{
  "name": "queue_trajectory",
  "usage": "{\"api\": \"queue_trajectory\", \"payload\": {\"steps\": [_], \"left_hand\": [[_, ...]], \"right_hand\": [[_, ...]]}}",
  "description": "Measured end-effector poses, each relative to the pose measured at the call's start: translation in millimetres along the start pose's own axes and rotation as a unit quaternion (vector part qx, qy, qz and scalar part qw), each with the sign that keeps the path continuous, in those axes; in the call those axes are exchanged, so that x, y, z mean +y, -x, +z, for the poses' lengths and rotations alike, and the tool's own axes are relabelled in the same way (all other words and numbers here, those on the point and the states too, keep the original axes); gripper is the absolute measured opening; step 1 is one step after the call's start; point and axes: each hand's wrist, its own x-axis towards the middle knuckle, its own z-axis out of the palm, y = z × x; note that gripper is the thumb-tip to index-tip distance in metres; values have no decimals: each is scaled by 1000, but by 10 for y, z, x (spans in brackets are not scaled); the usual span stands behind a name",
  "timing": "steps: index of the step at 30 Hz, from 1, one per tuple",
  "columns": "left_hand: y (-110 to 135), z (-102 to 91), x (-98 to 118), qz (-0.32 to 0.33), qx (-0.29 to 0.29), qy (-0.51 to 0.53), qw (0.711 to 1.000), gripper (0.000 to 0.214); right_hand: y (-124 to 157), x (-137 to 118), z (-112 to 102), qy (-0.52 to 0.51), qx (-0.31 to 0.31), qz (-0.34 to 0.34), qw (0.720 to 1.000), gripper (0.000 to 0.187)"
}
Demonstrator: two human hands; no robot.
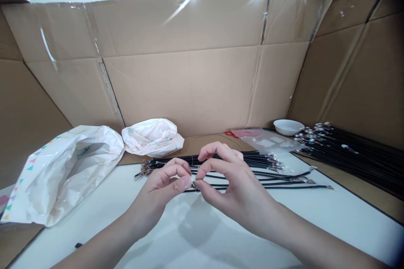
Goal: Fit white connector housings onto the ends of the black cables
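Observation:
Between thumb and fingers, my left hand pinches a small white connector, mostly covered by the fingertips. The thumb and index finger of my right hand close on thin wires right beside it; the other fingers are curled and raised. Just behind my hands lies a bundle of black cables with bare coloured wire ends on both sides. A few single black cables are spread in front of that bundle on the white table.
Two white plastic bags sit at the left. At the back right are a clear plastic bag and a white bowl. Many black cables with white connectors are heaped at the right. Cardboard walls enclose the table.

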Motion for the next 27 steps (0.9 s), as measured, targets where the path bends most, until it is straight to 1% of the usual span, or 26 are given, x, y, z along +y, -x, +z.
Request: {"api": "queue_trajectory", "payload": {"steps": [3,6,9,12,14,16,18,21,24,27], "left_hand": [[16,1,11,17,5,-31,999,31],[30,4,16,33,4,-47,998,29],[41,3,13,39,7,-57,998,27],[47,0,7,35,16,-72,997,29],[44,0,1,32,19,-75,996,31],[37,0,-4,31,19,-72,997,31],[28,1,-9,30,17,-70,997,31],[21,-1,-14,30,20,-75,997,34],[25,-11,-17,23,13,-80,996,35],[32,-27,-13,21,-3,-86,996,32]], "right_hand": [[-10,-21,-23,-61,-50,78,994,9],[-19,-27,-32,-113,-93,140,979,9],[-27,-27,-38,-156,-113,162,968,11],[-27,-31,-42,-156,-117,169,966,11],[-20,-41,-40,-129,-113,168,971,11],[-10,-55,-32,-98,-107,154,977,11],[4,-71,-20,-60,-91,125,986,11],[29,-92,5,3,-51,80,995,12],[50,-105,24,37,-26,50,998,14],[63,-113,30,50,-27,37,998,14]]}}
